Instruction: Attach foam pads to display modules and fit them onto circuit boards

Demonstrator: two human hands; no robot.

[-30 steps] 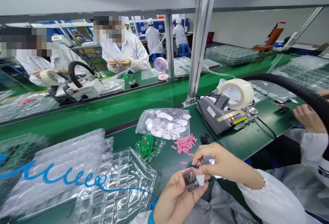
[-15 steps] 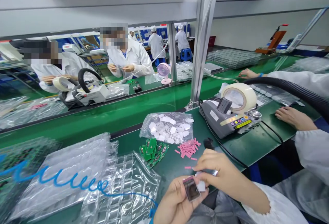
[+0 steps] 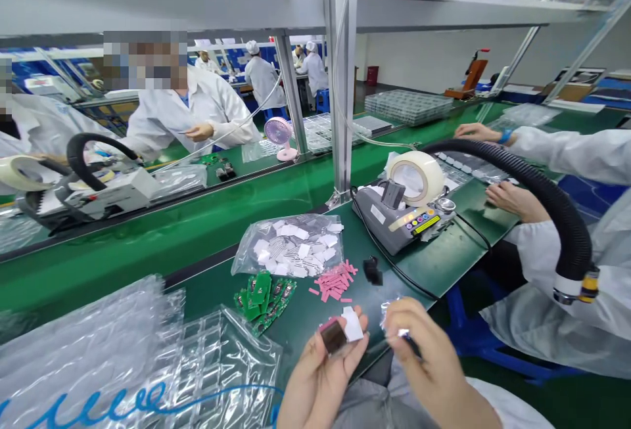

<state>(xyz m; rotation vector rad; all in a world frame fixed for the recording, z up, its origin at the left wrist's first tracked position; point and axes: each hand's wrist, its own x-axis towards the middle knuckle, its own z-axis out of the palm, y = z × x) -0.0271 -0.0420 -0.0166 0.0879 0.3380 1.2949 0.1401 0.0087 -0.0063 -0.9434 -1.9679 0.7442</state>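
While the dark square (image 3: pixel 334 337) is sitting in the left hand (image 3: pixel 323 371), gripped by thumb and fingers over the near edge of the worktop (image 3: pixel 306 314), its white tab (image 3: pixel 352 325) is sticking out rightward. Just beside it, the right hand (image 3: pixel 422 353) is pinching something shiny (image 3: pixel 403 333), not touching the tab.

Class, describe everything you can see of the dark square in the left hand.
The dark square is small, brownish black, with a smooth face that looks like glass or plastic. A pink strip shows along its upper edge. It sits tilted in the left hand, face toward the camera, held between thumb and fingers. A white piece lies just right of it; whether they are joined is unclear.
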